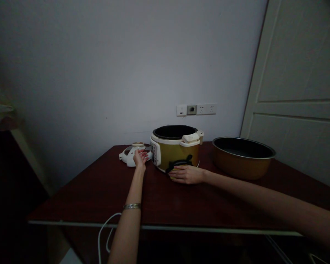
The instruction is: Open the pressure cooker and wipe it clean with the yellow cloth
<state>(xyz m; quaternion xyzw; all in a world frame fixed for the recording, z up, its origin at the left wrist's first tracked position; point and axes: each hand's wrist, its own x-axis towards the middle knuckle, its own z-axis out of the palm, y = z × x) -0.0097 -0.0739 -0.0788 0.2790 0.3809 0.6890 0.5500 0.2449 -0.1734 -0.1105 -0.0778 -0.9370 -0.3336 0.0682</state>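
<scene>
A gold and white electric cooker [167, 152] stands uncovered on the dark red table, its black inside showing at the top. My right hand [189, 174] presses a black-and-yellow pad [178, 162] with rounded ear-like corners against the cooker's lower front. The fingers lie over the pad; its exact kind is unclear. To the left, my left hand [140, 158] is beside the cooker's control panel [155, 153], with fingers partly bent, apart and holding nothing visible. Behind that hand lies a white lid [128, 156], partly hidden by it.
A large oval pot [240, 165], gold-brown outside and black inside, sits on the table [93, 194] to the right. Wall sockets [196, 109] are behind the cooker. A white cable [100, 234] hangs at the front edge. A pale door [297, 106] stands right.
</scene>
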